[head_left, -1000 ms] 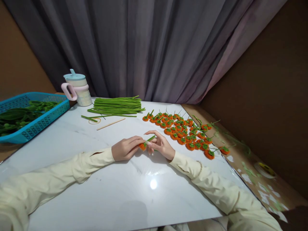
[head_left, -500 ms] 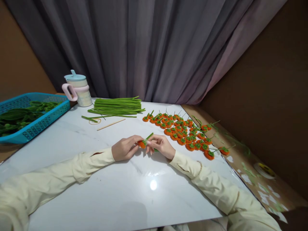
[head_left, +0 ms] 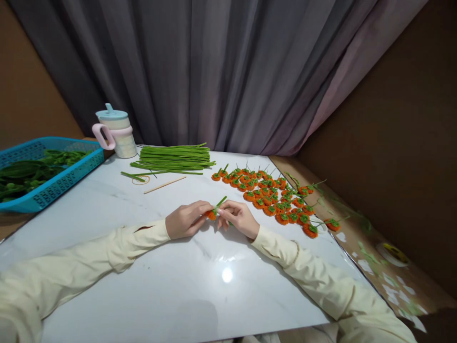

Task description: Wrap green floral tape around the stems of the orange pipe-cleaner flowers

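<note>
Between my two hands is a small orange flower, its green stem pointing up and to the right. My left hand is closed, with thumb and fingers pinching the orange head from the left. On the other side, my right hand pinches close to the base of the stem with thumb and forefinger, the other fingers curled below. A pale bit shows where the fingertips meet, too small to make out. Several similar orange flowers with green undersides and thin stems lie in rows to the right of my hands.
Behind my hands lie a bundle of green stems, a thin wooden stick and a rubber band. A lidded tumbler stands at the back left beside a blue basket of green leaves. Paper scraps lie right of the white table.
The flower and its stem have shifted very slightly between my fingers. A green bit seen under my right hand before no longer shows. Both arms stay almost in place.
</note>
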`<state>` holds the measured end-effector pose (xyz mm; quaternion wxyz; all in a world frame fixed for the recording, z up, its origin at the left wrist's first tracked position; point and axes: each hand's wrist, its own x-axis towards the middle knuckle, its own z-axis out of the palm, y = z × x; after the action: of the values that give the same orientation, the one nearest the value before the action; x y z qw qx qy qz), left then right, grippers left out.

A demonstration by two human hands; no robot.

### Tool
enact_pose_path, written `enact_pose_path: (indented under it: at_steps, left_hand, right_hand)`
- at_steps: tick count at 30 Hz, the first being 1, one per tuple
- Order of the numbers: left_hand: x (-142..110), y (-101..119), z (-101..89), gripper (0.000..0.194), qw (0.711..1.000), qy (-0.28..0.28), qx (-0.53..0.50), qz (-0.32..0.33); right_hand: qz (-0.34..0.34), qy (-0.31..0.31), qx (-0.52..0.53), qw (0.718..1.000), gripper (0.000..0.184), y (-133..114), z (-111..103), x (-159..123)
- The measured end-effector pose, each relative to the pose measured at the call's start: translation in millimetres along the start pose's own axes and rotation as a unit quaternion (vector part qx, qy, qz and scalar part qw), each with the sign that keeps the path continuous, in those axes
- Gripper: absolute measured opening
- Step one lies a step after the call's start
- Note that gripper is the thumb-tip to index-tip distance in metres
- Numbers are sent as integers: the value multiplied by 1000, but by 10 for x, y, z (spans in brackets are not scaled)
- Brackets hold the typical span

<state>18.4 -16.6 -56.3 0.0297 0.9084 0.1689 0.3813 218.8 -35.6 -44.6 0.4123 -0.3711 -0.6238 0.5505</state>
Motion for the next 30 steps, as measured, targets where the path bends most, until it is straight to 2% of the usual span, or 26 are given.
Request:
enact_pose_path:
  at_steps: [9,17,24,30]
  left_hand:
    - [7,11,-5,27,999,-5,33,-5]
    - [-1,3,-1,27,1000,-6,25,4]
    - [-44,-15,46,27,998,0,-43,-38]
    - [-29,-5,28,29,1000,-2,-20,-20]
  right_hand:
    - [3,1,4,1000,35,9,-9,1]
    - [8,-8,9,1000,34,-27,-4,2]
    - [4,-26,28,999,33,-6,-11,10]
    - [-3,-34,34,999,32,-4,-17,-1]
